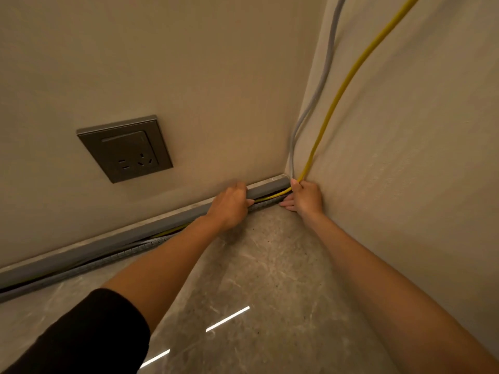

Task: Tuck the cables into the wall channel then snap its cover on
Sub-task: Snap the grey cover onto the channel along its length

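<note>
A grey wall channel (108, 244) runs along the foot of the wall into the room corner, its front gaping with cables showing inside. A yellow cable (348, 79) and a grey cable (321, 76) drop down the corner and bend into the channel. My left hand (229, 209) grips the channel's upper grey cover (267, 188) near the corner, fingers curled over its edge. My right hand (306, 197) is in the corner, pinching the yellow cable where it bends into the channel. A ribbed grey strip (113, 259) lies along the channel's lower edge.
A dark grey wall socket (125, 148) is set in the wall above and left of the channel. The floor (270, 279) is glossy grey stone with light reflections. The right-hand wall (418, 157) closes the corner.
</note>
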A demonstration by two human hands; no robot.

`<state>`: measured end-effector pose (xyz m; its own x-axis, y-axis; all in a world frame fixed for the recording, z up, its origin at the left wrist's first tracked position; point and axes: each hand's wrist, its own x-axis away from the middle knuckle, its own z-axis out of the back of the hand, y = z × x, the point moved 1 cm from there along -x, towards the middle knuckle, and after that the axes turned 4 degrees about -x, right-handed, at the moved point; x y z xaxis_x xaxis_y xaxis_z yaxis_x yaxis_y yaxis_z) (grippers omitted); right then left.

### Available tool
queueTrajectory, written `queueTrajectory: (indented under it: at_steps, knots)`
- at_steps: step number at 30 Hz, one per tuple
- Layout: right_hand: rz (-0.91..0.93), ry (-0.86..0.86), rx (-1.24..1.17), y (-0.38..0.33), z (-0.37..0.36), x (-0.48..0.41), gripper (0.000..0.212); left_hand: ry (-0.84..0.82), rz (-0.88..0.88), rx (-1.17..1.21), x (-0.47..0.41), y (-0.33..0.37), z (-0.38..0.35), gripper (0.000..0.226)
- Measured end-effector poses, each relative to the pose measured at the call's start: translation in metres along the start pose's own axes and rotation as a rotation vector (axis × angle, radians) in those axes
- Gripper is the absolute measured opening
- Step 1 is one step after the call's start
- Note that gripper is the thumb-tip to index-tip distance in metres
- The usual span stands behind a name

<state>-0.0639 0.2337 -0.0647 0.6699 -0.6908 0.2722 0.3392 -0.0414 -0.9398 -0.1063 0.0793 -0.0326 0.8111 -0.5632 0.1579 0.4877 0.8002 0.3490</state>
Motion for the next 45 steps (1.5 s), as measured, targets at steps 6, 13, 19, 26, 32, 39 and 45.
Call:
queueTrajectory:
  at_steps: [6,13,19,26,32,39,45]
  knots:
    - [-0.073,0.122,-0.096,-0.003,-0.008,0.002,0.041,-0.037,-0.004,0.053,0.004,-0.007,0.0,0.031]
    - [-0.115,0.137,-0.098,-0.006,-0.01,-0.001,0.025,0.061,-0.043,-0.019,0.005,-0.001,-0.005,0.032]
    - [-0.1,0.165,-0.04,-0.005,-0.012,-0.004,0.03,0.153,-0.087,-0.21,0.008,0.007,-0.014,0.031]
    - [-0.03,0.085,0.086,-0.003,-0.006,-0.001,0.043,0.241,0.013,-0.112,0.004,0.016,-0.016,0.03]
    - [0.031,0.12,0.09,0.001,-0.008,-0.003,0.045,0.307,0.137,0.143,0.002,0.02,-0.02,0.026]
    - [0.074,0.108,0.157,0.003,-0.008,-0.008,0.037,0.346,0.109,0.112,-0.006,0.024,-0.03,0.025]
    - [0.133,0.209,0.218,0.016,-0.016,-0.023,0.013,0.343,0.075,0.05,-0.008,0.022,-0.035,0.028]
